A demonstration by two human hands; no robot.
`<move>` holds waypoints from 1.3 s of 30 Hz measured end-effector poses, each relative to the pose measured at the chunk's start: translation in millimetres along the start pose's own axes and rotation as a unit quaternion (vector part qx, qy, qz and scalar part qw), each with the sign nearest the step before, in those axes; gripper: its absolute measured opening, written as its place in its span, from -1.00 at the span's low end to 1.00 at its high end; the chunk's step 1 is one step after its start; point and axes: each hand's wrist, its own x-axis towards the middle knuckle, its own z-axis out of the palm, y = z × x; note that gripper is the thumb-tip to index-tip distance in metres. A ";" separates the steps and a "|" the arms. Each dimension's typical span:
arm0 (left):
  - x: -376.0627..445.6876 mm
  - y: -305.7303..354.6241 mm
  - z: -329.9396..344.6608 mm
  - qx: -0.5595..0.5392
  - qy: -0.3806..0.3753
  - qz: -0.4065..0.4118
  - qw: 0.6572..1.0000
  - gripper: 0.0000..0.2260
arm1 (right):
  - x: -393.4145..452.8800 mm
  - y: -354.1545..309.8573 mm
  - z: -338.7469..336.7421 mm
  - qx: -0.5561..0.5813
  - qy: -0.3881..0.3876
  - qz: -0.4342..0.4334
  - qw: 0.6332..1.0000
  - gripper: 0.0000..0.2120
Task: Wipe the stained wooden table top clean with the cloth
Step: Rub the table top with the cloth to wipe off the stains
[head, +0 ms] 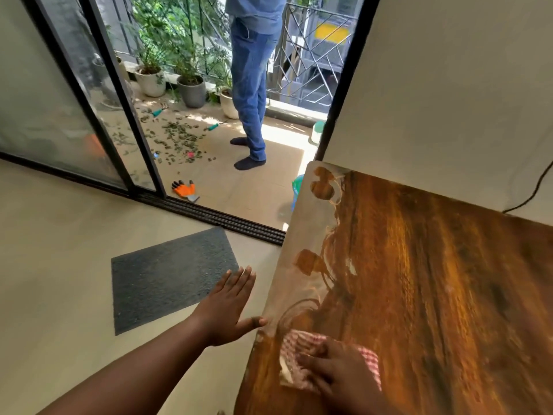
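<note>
The wooden table top [434,280] fills the right half of the view, brown and glossy. A pale dusty film with smeared swirls [302,235] covers its left strip. A red and white checked cloth [294,354] lies on the near left part of the table. My right hand [338,372] presses flat on the cloth with its fingers spread. My left hand [230,310] hovers flat and empty just off the table's left edge, with the thumb close to the edge.
A grey doormat [170,277] lies on the floor to the left. Beyond the open sliding door [98,94], a person in jeans [251,85] stands on the balcony among potted plants [191,88], scattered leaves and orange gloves [184,188]. A black cable [535,190] hangs by the wall.
</note>
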 end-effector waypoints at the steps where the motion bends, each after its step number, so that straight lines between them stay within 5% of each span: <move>1: 1.1 -5.9 0.2 0.001 0.001 -0.002 1.000 -0.06 | 0.7 9.2 -5.3 0.004 -0.003 0.026 1.000 -0.67; 4: 5.5 -12.5 0.9 0.009 -0.002 0.001 1.000 -0.06 | 35.4 21.5 -14.6 0.006 0.039 0.173 0.984 -0.72; 7: 11.8 -11.7 2.7 0.004 -0.011 0.023 1.000 -0.06 | 81.2 2.5 1.2 0.005 0.070 0.221 0.973 -0.70; 17: 34.4 -7.6 3.0 0.022 -0.013 0.106 0.994 -0.04 | 40.2 -12.2 16.8 -0.018 -0.048 0.108 0.993 -0.64; 25: 58.9 -2.9 -2.1 -0.005 0.003 0.066 0.998 -0.06 | 118.9 4.7 1.5 -0.021 0.028 0.224 0.974 -0.67; 33: 81.7 -6.2 -9.7 -0.011 -0.003 0.044 0.999 -0.02 | 54.1 27.0 -0.6 -0.013 -0.090 0.076 0.993 -0.61; 39: 85.8 2.2 -4.1 -0.036 -0.022 0.023 0.999 -0.03 | 114.1 71.9 -28.3 -0.052 0.011 0.194 0.980 -0.66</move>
